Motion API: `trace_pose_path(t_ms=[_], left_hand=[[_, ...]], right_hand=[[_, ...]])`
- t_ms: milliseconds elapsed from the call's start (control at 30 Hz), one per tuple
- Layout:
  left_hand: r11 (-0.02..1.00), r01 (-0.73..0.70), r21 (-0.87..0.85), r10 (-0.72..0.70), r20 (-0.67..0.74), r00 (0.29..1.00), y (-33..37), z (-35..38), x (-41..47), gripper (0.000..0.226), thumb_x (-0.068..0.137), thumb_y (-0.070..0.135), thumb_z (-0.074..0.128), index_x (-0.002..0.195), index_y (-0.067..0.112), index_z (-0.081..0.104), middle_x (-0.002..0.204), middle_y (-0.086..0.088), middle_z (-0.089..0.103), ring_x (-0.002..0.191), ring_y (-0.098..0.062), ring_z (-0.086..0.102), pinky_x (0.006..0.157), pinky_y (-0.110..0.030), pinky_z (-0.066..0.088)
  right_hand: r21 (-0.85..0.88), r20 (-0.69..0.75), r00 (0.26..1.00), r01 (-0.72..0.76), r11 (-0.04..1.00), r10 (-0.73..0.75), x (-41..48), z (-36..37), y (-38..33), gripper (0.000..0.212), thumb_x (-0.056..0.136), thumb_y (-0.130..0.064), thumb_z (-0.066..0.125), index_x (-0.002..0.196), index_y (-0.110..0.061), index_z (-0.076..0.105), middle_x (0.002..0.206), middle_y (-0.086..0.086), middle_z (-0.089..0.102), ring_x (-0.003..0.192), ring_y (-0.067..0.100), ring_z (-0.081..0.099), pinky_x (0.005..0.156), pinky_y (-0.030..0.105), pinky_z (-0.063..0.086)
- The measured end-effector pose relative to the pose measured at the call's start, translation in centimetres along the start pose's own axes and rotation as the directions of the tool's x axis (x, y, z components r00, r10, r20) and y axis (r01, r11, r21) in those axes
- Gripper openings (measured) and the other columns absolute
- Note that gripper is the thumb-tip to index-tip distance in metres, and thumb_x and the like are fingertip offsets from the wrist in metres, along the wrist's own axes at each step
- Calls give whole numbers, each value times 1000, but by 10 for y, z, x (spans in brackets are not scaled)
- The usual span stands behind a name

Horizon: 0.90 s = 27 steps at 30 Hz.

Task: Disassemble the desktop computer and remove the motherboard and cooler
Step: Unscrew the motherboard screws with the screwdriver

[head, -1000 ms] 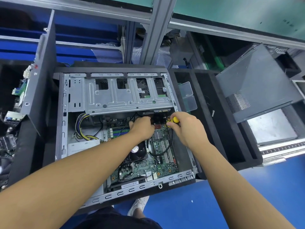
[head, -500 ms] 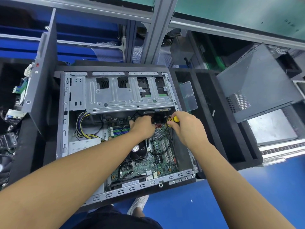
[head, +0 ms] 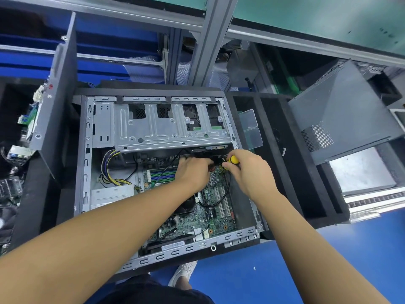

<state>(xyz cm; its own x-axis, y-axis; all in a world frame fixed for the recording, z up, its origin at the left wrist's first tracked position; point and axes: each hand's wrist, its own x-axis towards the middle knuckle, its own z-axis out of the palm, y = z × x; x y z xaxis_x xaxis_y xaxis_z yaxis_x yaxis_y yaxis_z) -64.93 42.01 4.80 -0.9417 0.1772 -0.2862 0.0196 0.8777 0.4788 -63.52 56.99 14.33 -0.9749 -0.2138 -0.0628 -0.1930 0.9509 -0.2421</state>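
Observation:
The open computer case (head: 84,172) lies on its side with the green motherboard (head: 215,209) inside. A black cooler fan (head: 186,205) sits on the board, half hidden under my left forearm. My left hand (head: 194,173) reaches down near the board's top edge, its fingertips hidden among black cables. My right hand (head: 249,172) grips a yellow-handled screwdriver (head: 233,159) just right of the left hand, its tip hidden.
A metal drive cage (head: 171,126) spans the case's top. Yellow and black power cables (head: 111,170) and a power supply (head: 111,195) fill the left. A removed side panel (head: 341,110) leans at the right. Black foam trays (head: 285,163) flank the case. Circuit boards (head: 13,187) lie far left.
Both hands have stayed at the board's top edge with only a slight shift. The screwdriver handle remains in my right hand.

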Motion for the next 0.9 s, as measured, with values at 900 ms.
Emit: trace_pose_path(t_ms=[900], left_hand=[[1000, 5, -9, -5, 33, 999, 1, 2, 2, 44, 95, 20, 50, 134, 39, 55, 110, -1, 70, 112, -27, 58, 110, -53, 20]], right_hand=[[12, -3, 1000, -10, 1000, 10, 0, 1, 2, 25, 96, -41, 60, 106, -18, 63, 88, -5, 58, 81, 22, 55, 67, 32, 44]])
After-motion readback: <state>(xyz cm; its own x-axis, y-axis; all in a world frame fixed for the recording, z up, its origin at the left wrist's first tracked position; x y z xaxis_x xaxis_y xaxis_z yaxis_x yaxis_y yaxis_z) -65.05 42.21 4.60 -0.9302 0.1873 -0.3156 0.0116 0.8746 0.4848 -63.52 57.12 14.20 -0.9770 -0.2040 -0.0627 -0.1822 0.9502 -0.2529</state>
